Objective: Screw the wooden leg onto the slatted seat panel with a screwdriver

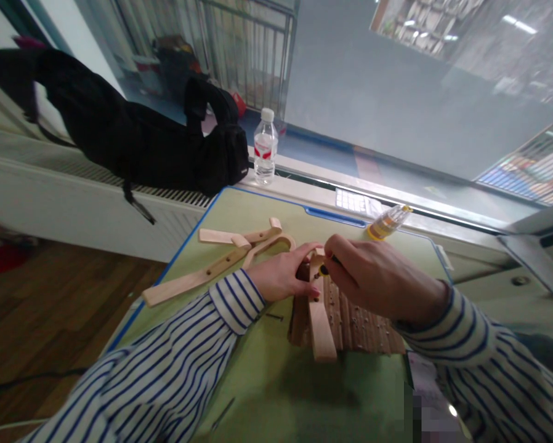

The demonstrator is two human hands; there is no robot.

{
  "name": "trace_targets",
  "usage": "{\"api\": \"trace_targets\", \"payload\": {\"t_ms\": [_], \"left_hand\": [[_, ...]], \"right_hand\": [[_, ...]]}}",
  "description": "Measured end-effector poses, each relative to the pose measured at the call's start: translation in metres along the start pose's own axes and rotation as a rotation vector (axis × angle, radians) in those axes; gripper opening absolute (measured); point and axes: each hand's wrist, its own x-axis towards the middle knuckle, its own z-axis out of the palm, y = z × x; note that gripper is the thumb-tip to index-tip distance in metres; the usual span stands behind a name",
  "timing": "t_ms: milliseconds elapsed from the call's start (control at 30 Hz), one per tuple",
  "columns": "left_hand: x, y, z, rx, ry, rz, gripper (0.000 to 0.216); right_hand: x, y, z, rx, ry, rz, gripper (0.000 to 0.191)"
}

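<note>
At mid-counter (276, 381) the left hand (281, 277) clasped a wooden strip (320, 326) against the slatted panel (364, 329) while the right hand (378, 280) gripped a screwdriver (323, 269) at its far end, with curved wooden pieces (239, 246) lying unattached near the left edge.

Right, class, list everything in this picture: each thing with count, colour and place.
table: one, green with blue edge, under everything.
curved wooden pieces: about three, pale, left of the hands.
wooden strip: one, pale, lying on the slatted panel.
slatted panel: one, brown, under the hands.
tool: one, yellow and black, in the right hand.
water bottle: one, clear with white cap, on the sill.
small bottle: one, yellow, lying at the table's far edge.
bag: one, black, on the radiator ledge.
left hand: one, striped sleeve, gripping the strip's top end.
right hand: one, striped sleeve, pinching the tool.
</note>
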Motion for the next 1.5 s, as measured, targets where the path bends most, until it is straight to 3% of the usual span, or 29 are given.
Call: {"api": "trace_targets", "payload": {"t_ms": [300, 600, 900, 1267, 1500], "left_hand": [[0.000, 0.000, 0.000, 0.035, 0.005, -0.008, 0.077], [0.000, -0.001, 0.000, 0.049, 0.000, 0.022, 0.080], [0.000, -0.001, 0.001, 0.046, 0.001, 0.023, 0.074], [0.000, 0.003, 0.001, 0.035, -0.018, -0.037, 0.078], [0.003, -0.004, 0.003, 0.030, -0.020, -0.008, 0.083]], "right_hand": [[-0.002, -0.002, 0.002, -0.019, 0.028, 0.088, 0.021], [-0.004, -0.003, -0.014, -0.061, -0.067, -0.043, 0.017], [-0.002, 0.003, -0.005, 0.001, -0.069, -0.089, 0.016], [-0.008, 0.003, 0.002, -0.076, 0.019, 0.073, 0.030], [-0.008, 0.002, -0.013, -0.120, -0.087, 0.013, 0.027]]}}
